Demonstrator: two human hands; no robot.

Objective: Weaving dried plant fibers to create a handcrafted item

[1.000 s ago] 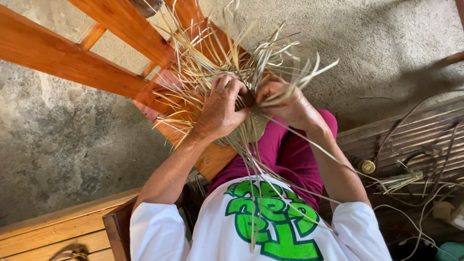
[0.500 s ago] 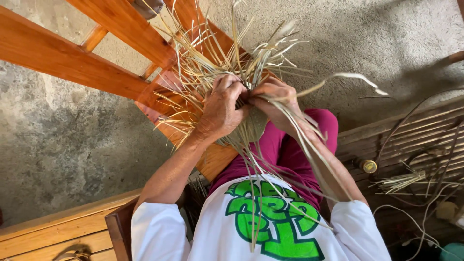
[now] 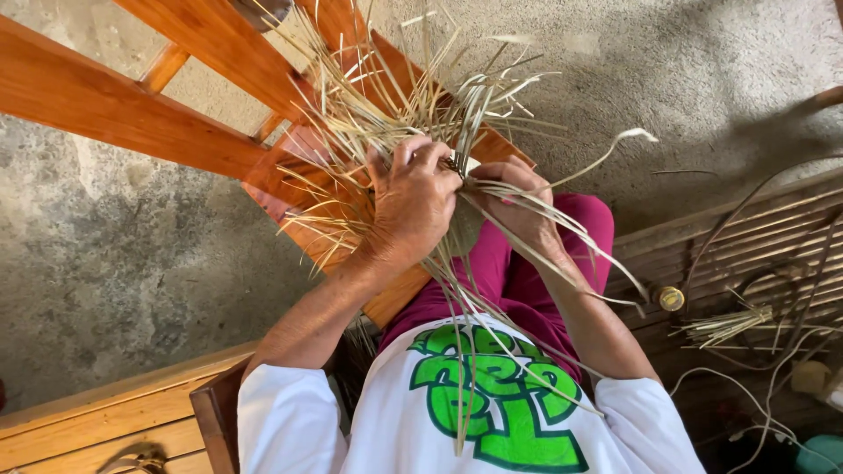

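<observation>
Both arms reach forward from the torso, elbows bent, forearms converging toward the middle. Left hand [image 3: 413, 206] back-up to the camera, fingers curled down and inward, knuckles raised, thumb side toward the other hand, grip closed. Right hand [image 3: 518, 206] just beside it, nearly touching at the fingertips, fingers bent and pinched together, wrist angled inward, grip closed too. Short white sleeves at both upper arms; forearms bare.

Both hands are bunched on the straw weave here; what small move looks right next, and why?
Probably the right hand draws its long loose strand snug across the weave: that strand arcs free to the side, while the left hand clamps the bundle of straw strips firmly.
</observation>
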